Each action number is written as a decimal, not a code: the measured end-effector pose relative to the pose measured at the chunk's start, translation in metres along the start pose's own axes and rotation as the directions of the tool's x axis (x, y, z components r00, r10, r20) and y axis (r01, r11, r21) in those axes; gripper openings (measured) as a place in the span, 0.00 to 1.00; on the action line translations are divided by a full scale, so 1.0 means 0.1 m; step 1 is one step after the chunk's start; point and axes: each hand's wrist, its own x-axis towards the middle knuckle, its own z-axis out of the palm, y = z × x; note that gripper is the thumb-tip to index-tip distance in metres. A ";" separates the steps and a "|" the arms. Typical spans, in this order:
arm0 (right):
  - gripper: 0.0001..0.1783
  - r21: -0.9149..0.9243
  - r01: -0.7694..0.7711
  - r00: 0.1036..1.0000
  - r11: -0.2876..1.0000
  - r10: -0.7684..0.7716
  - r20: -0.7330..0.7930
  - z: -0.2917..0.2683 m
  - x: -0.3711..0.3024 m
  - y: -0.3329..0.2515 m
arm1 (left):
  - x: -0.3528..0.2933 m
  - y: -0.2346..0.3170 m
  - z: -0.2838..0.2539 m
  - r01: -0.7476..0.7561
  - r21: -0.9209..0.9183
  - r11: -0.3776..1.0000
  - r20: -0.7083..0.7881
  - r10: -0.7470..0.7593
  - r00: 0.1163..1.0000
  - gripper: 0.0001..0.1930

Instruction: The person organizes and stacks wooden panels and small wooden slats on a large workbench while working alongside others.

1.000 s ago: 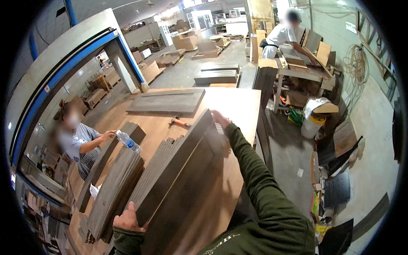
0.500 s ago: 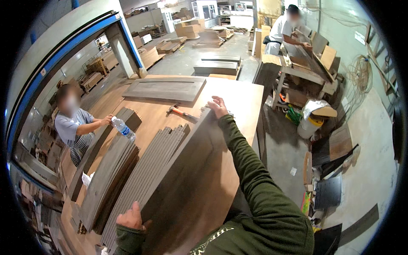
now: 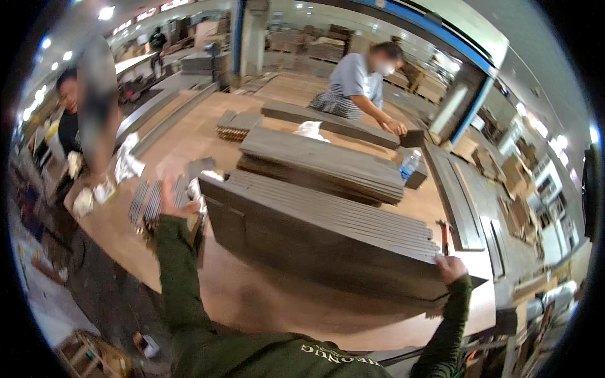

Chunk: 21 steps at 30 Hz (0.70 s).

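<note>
A long row of dark grey wooden boards (image 3: 334, 208) stands on edge across the table in front of me, the nearest wooden board (image 3: 315, 264) showing its broad face. At the right end of this board my right hand (image 3: 451, 269) is closed over the top corner. My left hand (image 3: 171, 196) is raised just beyond the board's left end, blurred, with fingers apart and nothing in it. A few short grey strips (image 3: 146, 200) lie beside it. A hammer (image 3: 446, 235) with an orange-and-black handle rests past the right end of the row.
Another grey board stack (image 3: 321, 154) lies behind, with a water bottle (image 3: 409, 164) at its right end. Across the table (image 3: 252, 302), a person in a light blue shirt (image 3: 358, 79) handles a board. A person in black (image 3: 70, 120) stands at the left near white cloths (image 3: 128, 157).
My view has swung to the left. My left hand has lifted off the boards with its fingers spreading; my right hand stays at the board's end. The co-worker has let go of the bottle.
</note>
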 end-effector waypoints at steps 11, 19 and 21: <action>0.35 -0.373 0.688 0.718 0.623 -0.659 0.224 0.48 0.03 -2.67 | -0.33 -0.50 1.43 0.205 -0.437 0.876 0.073 -0.193 0.979 0.51; 0.35 -0.281 0.721 0.684 0.633 -0.715 0.144 0.49 0.17 -2.55 | -0.41 -0.15 1.28 0.139 -0.424 0.895 -0.103 -0.200 0.974 0.39; 0.37 -0.288 0.767 0.622 0.573 -0.774 0.117 0.60 0.18 -2.57 | -0.36 -0.14 1.14 0.580 -0.628 0.518 0.301 -0.525 0.796 0.37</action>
